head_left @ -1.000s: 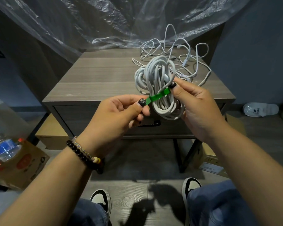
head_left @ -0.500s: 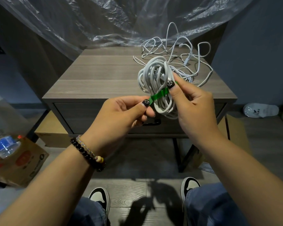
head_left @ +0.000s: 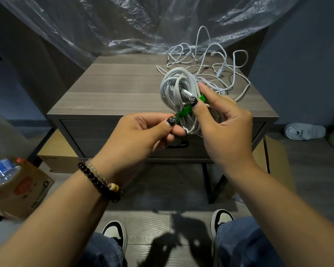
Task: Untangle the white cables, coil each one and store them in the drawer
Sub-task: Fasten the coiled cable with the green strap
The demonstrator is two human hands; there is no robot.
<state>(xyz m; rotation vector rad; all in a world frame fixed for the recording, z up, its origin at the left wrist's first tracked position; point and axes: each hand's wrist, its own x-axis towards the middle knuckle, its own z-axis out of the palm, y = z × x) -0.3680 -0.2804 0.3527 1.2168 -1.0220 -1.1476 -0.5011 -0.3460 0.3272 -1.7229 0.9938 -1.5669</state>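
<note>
Coiled white cable (head_left: 178,97) bundled thick, green tie (head_left: 185,112) strapped across.

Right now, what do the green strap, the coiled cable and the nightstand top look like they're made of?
Thin green strap: flat and matte, probably fabric hook-and-loop or soft plastic; can't tell which.
Thick white coiled cable: smooth matte jacket, likely rubbery plastic; holds soft loops.
Grey wood-grain nightstand top: printed-looking straight grain, low sheen, probably laminate rather than solid wood.

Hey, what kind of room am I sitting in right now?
Probably a bedroom or spare room in a home, possibly mid-renovation: a grey wood-grain nightstand with one drawer, a white slipper on the floor, and clear plastic sheeting draped behind.
</note>
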